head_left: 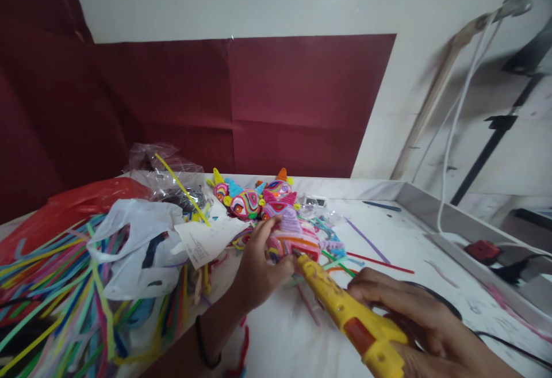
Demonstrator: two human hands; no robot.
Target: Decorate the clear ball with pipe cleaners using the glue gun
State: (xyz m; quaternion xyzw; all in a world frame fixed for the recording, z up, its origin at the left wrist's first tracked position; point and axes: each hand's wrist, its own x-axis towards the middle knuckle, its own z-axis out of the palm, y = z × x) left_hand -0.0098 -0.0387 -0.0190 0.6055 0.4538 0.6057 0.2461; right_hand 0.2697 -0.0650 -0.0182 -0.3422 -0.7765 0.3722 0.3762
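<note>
My left hand [260,266] is closed around the left side of a pink and striped pipe-cleaner fish [297,237], thumb below and fingers over the top. In my right hand [409,309] is a yellow hot glue gun [345,312], its nozzle pointing up and left at the fish's lower edge. Whether the tip touches the fish I cannot tell. Just behind lie several finished-looking pipe-cleaner fish [245,202] in bright coloured rings with orange eyes.
Loose pipe cleaners [64,286] in many colours, a white plastic bag [138,240] and a red bag [99,191] crowd the left. A white paper [209,240] lies near centre. At right are a red plug [482,251] in the grey tray and a black cable [513,346].
</note>
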